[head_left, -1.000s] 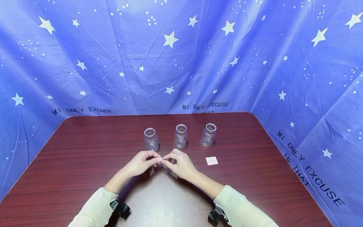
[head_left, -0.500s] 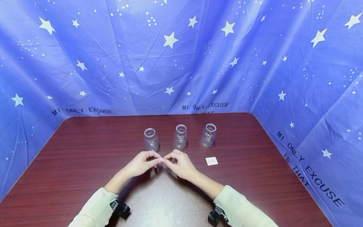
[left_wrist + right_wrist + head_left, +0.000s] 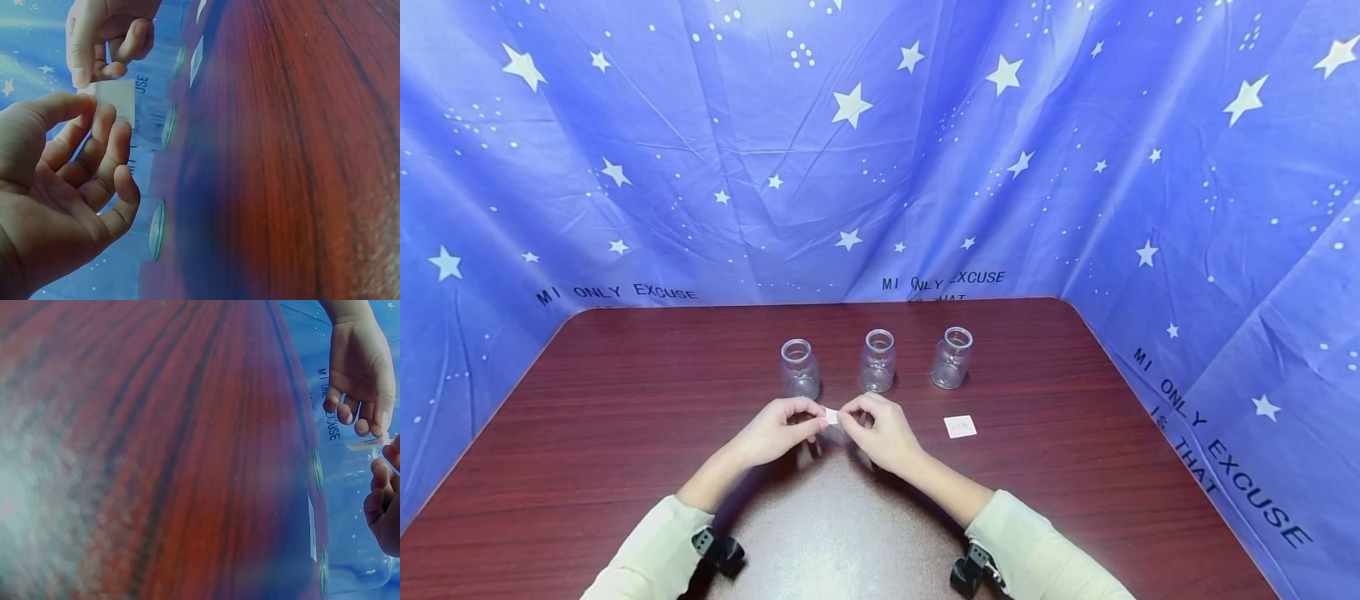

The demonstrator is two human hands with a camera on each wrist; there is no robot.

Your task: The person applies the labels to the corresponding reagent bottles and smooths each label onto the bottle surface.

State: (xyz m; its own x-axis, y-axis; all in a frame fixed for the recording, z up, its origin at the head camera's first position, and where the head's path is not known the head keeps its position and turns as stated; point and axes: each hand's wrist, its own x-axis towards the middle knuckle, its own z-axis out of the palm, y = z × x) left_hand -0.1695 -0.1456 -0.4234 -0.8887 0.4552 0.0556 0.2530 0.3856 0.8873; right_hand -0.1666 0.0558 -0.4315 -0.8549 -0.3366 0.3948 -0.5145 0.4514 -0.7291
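Over the table, in front of the left jar, my left hand (image 3: 782, 431) pinches a small, thin white paper slip (image 3: 119, 103) between thumb and index finger. My right hand (image 3: 883, 433) meets it from the other side, its thumb and index fingertips pinching the slip's edge. The slip stands out flat past the left fingertips in the left wrist view. Just beyond the hands stand three clear glass jars without lids: a left jar (image 3: 801, 375), a middle jar (image 3: 877, 367) and a right jar (image 3: 952, 362).
A pale square of paper (image 3: 960, 427) with faint marks lies on the dark red wooden table (image 3: 625, 400), in front of the right jar. Behind the table hangs a blue star-patterned cloth (image 3: 737, 150). Black wrist cameras sit at both sleeves.
My right fingertips have drawn slightly to the right, away from the left ones, and more of the white slip shows between them. The jars and the paper on the table have not moved.
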